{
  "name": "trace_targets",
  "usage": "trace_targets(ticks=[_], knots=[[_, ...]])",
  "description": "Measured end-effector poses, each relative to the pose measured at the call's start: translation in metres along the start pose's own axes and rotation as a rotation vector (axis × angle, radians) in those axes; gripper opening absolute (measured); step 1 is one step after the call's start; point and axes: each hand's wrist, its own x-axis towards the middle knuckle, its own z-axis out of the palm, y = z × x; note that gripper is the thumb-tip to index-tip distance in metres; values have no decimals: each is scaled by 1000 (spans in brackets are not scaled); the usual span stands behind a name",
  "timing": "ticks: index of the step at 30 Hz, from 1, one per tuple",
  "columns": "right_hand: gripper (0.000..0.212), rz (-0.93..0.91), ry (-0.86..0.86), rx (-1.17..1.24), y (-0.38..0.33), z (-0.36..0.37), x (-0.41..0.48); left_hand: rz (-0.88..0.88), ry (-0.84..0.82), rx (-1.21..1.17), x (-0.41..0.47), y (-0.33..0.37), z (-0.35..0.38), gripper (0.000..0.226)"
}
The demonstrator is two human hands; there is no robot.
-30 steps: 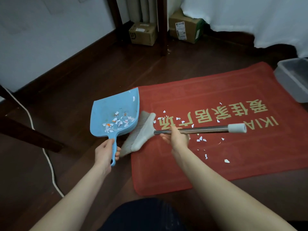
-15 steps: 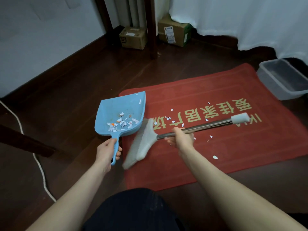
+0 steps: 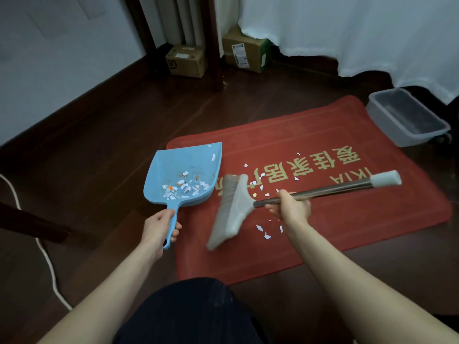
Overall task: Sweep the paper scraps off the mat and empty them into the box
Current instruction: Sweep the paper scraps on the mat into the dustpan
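A red mat [image 3: 335, 219] with gold lettering lies on the dark wood floor. Small white paper scraps [image 3: 262, 232] are scattered on it near its middle and front. My left hand [image 3: 159, 225] grips the handle of a light blue dustpan [image 3: 183, 170], which holds several scraps and sits at the mat's left edge. My right hand [image 3: 291, 207] grips the metal handle of a small broom [image 3: 233, 207]; its grey bristle head is over the mat just right of the dustpan, apart from it. A grey plastic box [image 3: 407, 120] stands at the mat's far right corner.
Two cardboard boxes [image 3: 246, 52] sit against the far wall beside a dark wooden post [image 3: 213, 45]. A white cord [image 3: 47, 264] runs along the floor at the left. A white curtain hangs at the back right. My dark-clothed knee [image 3: 188, 314] is at the bottom centre.
The broom head has swung away from the dustpan's mouth, toward me and to the right over the mat. The dustpan stays put in my left hand. The view has shifted left.
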Motion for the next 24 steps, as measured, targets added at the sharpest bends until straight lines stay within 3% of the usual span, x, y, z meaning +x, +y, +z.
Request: trace_targets(ticks=[2,5,10,12,16,19,22,24], knots=[[20,-41,78,35,-4,-15,8,2,-8,-3,2,1,-1,13],[2,-122,-2,72,-16,-16,3,0,3,-15,3,-1,4,14],[10,-68,-73,91,-32,26,14,-28,20,-36,0,-3,17,19],[20,-39,-17,97,-32,20,27,-32,17,-21,1,-2,15,18],[16,-30,155,73,-31,-20,41,-32,-29,83,6,-7,9,16],[21,-127,105,23,-42,-34,40,-32,-82,149,8,-13,14,19],[9,-266,42,-79,-70,-36,35,-24,-117,184,6,-12,23,19],[20,-390,14,-204,-92,-43,40,3,-139,216,3,-7,27,20]])
